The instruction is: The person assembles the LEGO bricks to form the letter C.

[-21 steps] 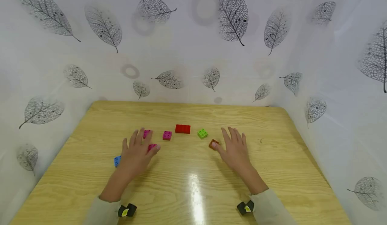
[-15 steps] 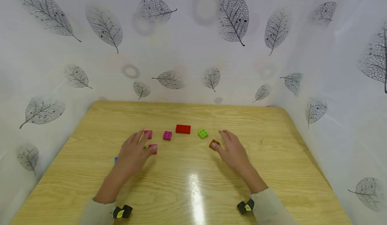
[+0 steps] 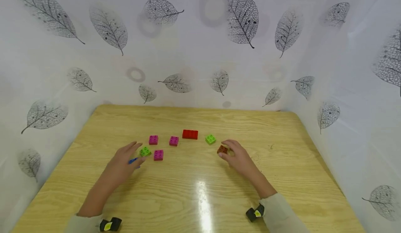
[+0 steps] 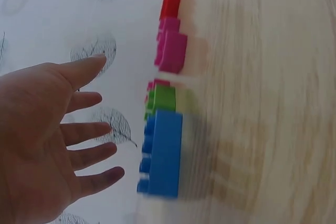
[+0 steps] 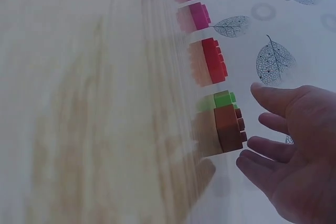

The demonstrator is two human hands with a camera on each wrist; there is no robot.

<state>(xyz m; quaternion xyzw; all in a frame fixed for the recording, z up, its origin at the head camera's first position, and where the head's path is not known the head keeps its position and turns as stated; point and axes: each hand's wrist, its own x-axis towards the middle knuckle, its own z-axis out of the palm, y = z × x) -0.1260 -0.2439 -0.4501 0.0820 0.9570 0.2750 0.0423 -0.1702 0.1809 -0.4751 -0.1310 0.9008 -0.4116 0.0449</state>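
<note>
1. The left hand (image 3: 123, 160) hovers over the wooden table (image 3: 282, 177), left of its middle, palm down, with its fingers straight and slightly spread; it holds nothing.
2. The small blue plastic building block (image 3: 133, 161) lies on the table just under the left fingertips. The left wrist view shows a gap between the fingers (image 4: 94, 153) and the block (image 4: 161, 153), so they are near but apart.
3. A small lime-green square block (image 3: 145, 152) sits just beyond the blue one, toward the far edge, with a magenta square block (image 3: 158, 155) just beside it on the right.
4. The right hand (image 3: 238, 158) rests right of the table's middle, fingers loosely curled toward the small brown square block (image 3: 222, 149).
5. In the head view the right thumb and fingertips lie close against the brown block; the right wrist view shows the fingers (image 5: 268, 148) bent but a little apart from the block (image 5: 228, 128). Whether they touch it I cannot tell; they do not close round it.
6. Further toward the far edge stands a row: a second magenta square block (image 3: 153, 140), a third magenta square block (image 3: 173, 141), a red rectangular block (image 3: 190, 134) and a second lime-green square block (image 3: 210, 139), each apart from its neighbour.
7. The brown block lies nearer the front edge than this row, just right of the second lime-green block.
8. Both wrist views are blurred.
</note>
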